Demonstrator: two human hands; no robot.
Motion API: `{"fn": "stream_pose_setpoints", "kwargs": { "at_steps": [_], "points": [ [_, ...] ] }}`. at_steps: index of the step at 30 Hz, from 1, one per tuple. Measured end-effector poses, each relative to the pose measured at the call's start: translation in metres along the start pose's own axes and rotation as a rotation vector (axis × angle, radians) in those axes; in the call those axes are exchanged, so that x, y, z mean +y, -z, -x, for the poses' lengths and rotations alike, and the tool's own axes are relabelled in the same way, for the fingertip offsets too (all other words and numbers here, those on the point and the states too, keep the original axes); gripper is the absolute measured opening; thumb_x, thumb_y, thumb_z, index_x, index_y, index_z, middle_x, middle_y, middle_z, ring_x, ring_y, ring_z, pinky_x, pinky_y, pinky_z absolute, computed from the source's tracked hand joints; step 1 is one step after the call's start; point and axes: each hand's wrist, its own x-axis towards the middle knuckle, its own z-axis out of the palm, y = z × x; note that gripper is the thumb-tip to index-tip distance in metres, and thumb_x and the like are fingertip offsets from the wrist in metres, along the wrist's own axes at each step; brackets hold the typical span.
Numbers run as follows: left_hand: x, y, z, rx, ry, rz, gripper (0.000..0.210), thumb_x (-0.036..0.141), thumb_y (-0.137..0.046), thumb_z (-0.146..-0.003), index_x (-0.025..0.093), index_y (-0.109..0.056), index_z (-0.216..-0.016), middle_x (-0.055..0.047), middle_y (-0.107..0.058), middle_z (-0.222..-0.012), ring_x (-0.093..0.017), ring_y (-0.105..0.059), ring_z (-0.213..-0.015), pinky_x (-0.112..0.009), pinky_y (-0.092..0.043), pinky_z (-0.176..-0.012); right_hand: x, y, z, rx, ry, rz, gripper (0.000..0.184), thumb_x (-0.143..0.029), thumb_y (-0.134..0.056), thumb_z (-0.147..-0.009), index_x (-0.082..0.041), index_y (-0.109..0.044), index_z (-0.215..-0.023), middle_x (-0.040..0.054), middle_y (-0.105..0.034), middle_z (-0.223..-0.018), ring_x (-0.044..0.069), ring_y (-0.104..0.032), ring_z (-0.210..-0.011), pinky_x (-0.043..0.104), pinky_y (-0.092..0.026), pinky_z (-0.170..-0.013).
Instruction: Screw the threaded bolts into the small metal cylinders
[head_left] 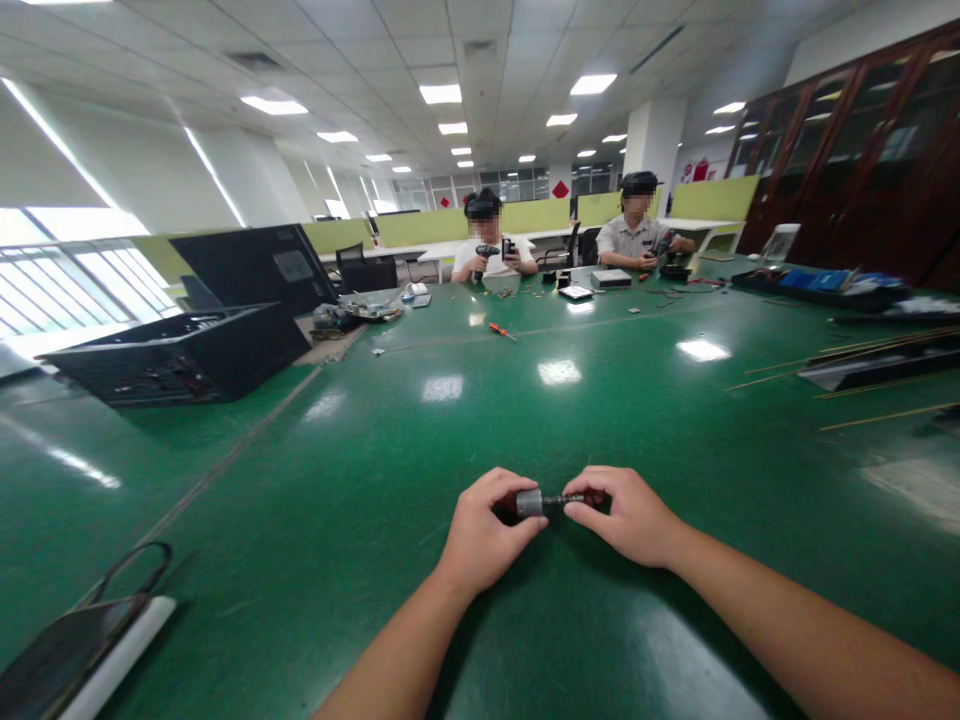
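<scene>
Low over the green table, my left hand (491,525) is closed around a short grey metal cylinder (529,503), pinching it between thumb and fingers. From its right end runs a thin metal rod (553,500) with uneven, stepped sections. The fingertips and thumb of my right hand (619,515) grip the far end of this rod. Cylinder and rod lie in one line, roughly level. Whether they are one piece or two joined parts I cannot tell. My fingers hide the cylinder's left end and part of the rod's tip.
A red screwdriver (502,331) lies farther up the green table (360,460). At left stands an open black metal case (180,355); a dark flat object (82,650) lies at the near left corner. Thin rods (892,415) stick out at right. Two people work across the table.
</scene>
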Motion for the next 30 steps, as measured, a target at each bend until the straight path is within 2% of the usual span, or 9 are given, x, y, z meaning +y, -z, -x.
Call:
{"fn": "stream_pose_setpoints", "kwargs": {
  "at_steps": [17,30],
  "points": [
    [0.0003,0.0015,0.0003,0.031,0.006,0.004,0.028,0.017,-0.079,-0.068,0.022,-0.073,-0.095,-0.003,-0.068,-0.089,-0.019,-0.063,-0.08,-0.031,-0.049,-0.071,0.002,0.001,-0.0006,0.012,-0.014,-0.004,0.011,-0.023,-0.065,-0.086,-0.019,-0.075,-0.091,0.0013,-0.065,-0.075,0.015,-0.057,-0.069,0.027,-0.043,-0.065],
    [0.0008,0.0013,-0.0002,0.043,0.008,0.002,0.029,0.013,-0.08,-0.068,0.022,-0.072,-0.095,-0.002,-0.068,-0.09,-0.018,-0.063,-0.081,-0.029,-0.049,-0.071,0.0017,0.004,-0.0012,0.015,-0.019,0.001,0.012,-0.024,-0.064,-0.086,-0.019,-0.074,-0.091,0.0019,-0.066,-0.076,0.015,-0.058,-0.069,0.027,-0.043,-0.065]
  ]
}}
